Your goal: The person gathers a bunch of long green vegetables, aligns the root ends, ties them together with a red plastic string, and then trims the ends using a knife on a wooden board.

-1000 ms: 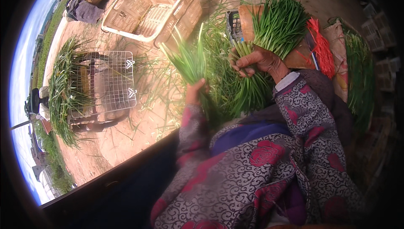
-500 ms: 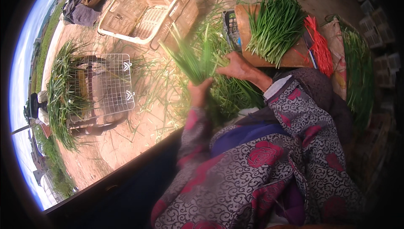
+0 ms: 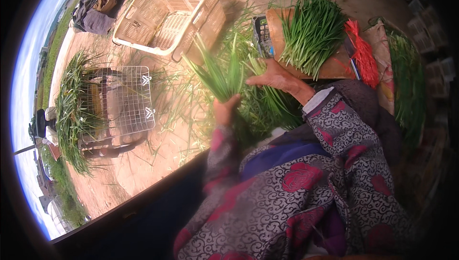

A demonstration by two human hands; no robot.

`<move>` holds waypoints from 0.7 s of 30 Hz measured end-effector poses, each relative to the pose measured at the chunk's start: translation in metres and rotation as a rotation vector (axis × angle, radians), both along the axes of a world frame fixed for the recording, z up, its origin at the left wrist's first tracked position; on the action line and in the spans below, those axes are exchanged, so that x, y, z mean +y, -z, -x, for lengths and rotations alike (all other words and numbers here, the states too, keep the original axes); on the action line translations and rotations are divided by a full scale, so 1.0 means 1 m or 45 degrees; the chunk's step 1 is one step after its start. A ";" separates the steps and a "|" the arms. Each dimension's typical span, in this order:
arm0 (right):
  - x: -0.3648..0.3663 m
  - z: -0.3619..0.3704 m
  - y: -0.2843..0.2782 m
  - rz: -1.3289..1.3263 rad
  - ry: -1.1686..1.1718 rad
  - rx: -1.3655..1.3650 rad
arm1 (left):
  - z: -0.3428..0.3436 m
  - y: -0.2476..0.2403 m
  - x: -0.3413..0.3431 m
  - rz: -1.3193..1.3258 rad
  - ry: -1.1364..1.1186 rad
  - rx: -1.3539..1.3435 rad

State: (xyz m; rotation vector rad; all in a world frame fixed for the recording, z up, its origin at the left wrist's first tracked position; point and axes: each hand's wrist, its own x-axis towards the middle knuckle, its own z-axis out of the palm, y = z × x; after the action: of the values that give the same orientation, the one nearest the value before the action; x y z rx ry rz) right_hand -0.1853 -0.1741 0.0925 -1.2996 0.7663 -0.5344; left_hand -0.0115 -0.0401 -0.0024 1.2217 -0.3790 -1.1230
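Observation:
My left hand (image 3: 227, 110) is closed round the lower part of a loose bunch of green chives (image 3: 217, 78), whose tips fan upward and to the left. Just to its right is my right hand (image 3: 277, 78), its thumb stretched toward that bunch. Its fingers curl over a second clump of chives (image 3: 279, 104), with pale ends poking out above the hand and leaves trailing below it. Part of the right hand's grip is hidden behind the hand itself. Loose chive leaves and trimmings lie beneath both hands.
A neat heap of chives (image 3: 313, 33) rests on a brown board (image 3: 275, 23), beside red ties (image 3: 361, 52). Further right lie more chives (image 3: 406, 80). A cream plastic crate (image 3: 206, 26) stands ahead. At left, chives (image 3: 74, 111) lie beside a white wire rack (image 3: 129, 99).
My left hand and its bunch sit slightly lower in view. The right thumb now points more openly toward the bunch. The surroundings have shifted slightly downward with the view.

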 end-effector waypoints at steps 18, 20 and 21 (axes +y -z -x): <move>-0.035 0.008 0.011 0.150 0.219 -0.042 | 0.001 -0.014 0.011 -0.025 0.491 0.026; -0.033 0.013 0.001 0.204 0.155 0.121 | 0.008 -0.012 0.006 -0.046 0.375 0.080; -0.030 0.011 0.004 0.192 0.090 0.160 | 0.011 -0.011 0.002 -0.058 0.318 0.108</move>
State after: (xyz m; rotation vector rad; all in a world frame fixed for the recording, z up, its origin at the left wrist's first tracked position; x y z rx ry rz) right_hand -0.1958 -0.2040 0.0880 -1.4604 0.8923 -0.5801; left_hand -0.0222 -0.0378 0.0089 1.1844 -0.4525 -1.3990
